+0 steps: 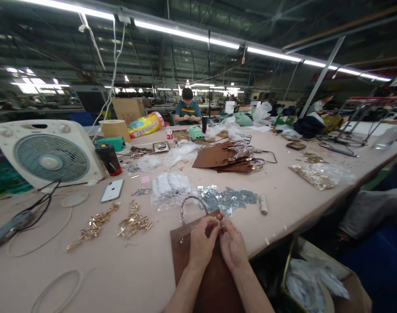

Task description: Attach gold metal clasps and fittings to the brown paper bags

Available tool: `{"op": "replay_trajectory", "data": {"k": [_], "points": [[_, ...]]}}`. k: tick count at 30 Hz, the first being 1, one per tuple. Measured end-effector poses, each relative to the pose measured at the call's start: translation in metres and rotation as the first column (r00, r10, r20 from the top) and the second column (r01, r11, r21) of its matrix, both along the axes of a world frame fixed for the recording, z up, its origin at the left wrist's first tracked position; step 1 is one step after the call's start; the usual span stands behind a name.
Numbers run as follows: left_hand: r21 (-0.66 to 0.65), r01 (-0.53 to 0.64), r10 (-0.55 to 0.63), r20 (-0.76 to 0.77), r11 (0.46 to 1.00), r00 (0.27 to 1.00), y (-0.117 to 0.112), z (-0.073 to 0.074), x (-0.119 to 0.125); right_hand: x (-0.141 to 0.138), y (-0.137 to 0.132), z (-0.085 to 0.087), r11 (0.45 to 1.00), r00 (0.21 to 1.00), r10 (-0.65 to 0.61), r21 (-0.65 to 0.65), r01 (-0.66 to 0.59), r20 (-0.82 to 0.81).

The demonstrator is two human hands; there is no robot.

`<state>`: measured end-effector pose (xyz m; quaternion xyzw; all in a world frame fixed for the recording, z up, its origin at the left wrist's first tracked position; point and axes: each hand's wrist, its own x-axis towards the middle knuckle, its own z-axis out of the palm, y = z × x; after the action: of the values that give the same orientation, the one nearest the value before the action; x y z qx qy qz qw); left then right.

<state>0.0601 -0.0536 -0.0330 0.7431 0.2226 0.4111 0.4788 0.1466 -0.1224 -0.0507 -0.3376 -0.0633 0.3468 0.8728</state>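
Note:
A brown leather bag piece (182, 248) lies on the table edge in front of me, with a curved wrapped handle (192, 201) rising from its top. My left hand (201, 245) and my right hand (233, 245) meet over its upper right corner. Both pinch at a small metal fitting (219, 224) there, too small to name. Gold metal parts (133, 222) lie to the left. Silver fittings (227, 199) and a clear bag of pieces (169, 188) lie just beyond.
A white box fan (48, 156), a phone (112, 190), a dark cup (109, 159) and cables sit at left. A stack of brown bag pieces (224, 158) lies mid-table. A person (187, 108) works at the far end. A cardboard box (319, 278) stands below right.

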Motion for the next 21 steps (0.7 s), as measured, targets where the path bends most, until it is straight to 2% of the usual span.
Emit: {"op": "replay_trajectory", "data": {"k": [6, 12, 17, 21], "points": [[0.051, 0.014, -0.013, -0.022, 0.999, 1.0, -0.0022, 0.0003, 0.0007, -0.0014, -0.0001, 0.0009, 0.998, 0.999, -0.007, -0.056, 0.01, 0.052], [0.042, -0.005, 0.005, -0.018, 0.999, 1.0, -0.0014, 0.0009, -0.0013, -0.0034, 0.0007, -0.0011, 0.999, 0.997, -0.003, -0.046, 0.006, 0.074], [0.033, -0.025, 0.026, -0.011, 0.999, 1.0, -0.0015, 0.0019, -0.0023, -0.0048, 0.0027, -0.0043, 0.993, 0.986, -0.065, -0.084, 0.078, 0.153], [0.038, -0.042, 0.042, 0.023, 0.998, 0.999, -0.001, -0.0028, -0.0022, -0.0055, 0.0034, -0.005, 0.987, 0.979, -0.085, -0.116, 0.108, 0.186]]}}
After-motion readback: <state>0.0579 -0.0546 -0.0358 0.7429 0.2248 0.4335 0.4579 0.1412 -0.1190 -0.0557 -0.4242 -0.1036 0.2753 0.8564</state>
